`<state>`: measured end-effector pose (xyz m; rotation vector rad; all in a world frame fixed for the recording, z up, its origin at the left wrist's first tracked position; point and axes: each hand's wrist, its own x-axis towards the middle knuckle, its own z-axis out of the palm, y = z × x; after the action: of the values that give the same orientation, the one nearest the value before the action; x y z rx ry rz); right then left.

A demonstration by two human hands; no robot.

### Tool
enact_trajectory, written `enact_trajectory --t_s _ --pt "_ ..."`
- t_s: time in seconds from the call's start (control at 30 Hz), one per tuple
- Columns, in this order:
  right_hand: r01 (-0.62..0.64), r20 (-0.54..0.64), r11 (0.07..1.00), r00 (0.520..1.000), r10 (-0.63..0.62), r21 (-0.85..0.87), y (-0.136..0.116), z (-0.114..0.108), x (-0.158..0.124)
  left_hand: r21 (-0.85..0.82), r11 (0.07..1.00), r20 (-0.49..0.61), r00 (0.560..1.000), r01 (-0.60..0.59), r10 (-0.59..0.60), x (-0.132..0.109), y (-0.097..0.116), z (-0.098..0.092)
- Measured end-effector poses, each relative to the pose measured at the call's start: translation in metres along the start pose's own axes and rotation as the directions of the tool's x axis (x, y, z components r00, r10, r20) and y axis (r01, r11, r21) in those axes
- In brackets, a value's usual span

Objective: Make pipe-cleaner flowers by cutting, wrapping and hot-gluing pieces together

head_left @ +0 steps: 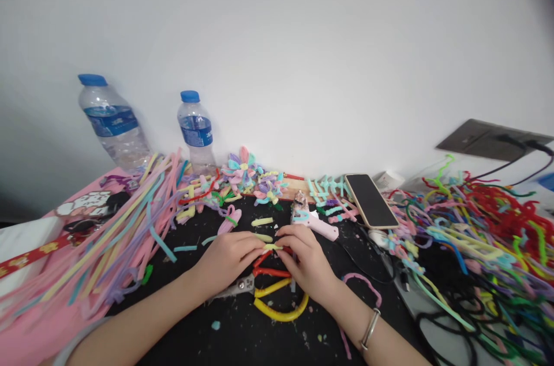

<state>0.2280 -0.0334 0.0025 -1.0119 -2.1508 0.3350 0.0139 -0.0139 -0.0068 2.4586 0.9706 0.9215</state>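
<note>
Between the fingertips of both hands is a short yellow pipe cleaner (272, 247). My left hand (234, 256) pinches its left part, while my right hand (305, 256) grips the other end close by. Scissors (277, 309) with yellow and red handles lie on the black mat just below the hands, partly covered by them. Behind my right hand rests a pink glue gun (320, 226). A loose yellow piece (262, 221) sits beyond the fingertips, and a pink bundle tied with green (229, 219) is past my left hand.
Long pastel pipe cleaners (130, 227) are heaped at left, near two water bottles (113, 123). Finished pipe-cleaner flowers (243, 167) stand by the wall. A phone (371, 201) lies at right, beside a tangled multicoloured pile (493, 239) and a black cable (367, 273).
</note>
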Motion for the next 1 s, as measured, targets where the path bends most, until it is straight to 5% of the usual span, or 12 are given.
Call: enact_trajectory --t_s 1.0 --pt "0.008 -0.023 0.999 1.0 -0.008 0.032 -0.0029 -0.0006 0.0016 -0.016 1.0 -0.018 1.0 0.025 -0.026 0.002 0.0031 -0.0034"
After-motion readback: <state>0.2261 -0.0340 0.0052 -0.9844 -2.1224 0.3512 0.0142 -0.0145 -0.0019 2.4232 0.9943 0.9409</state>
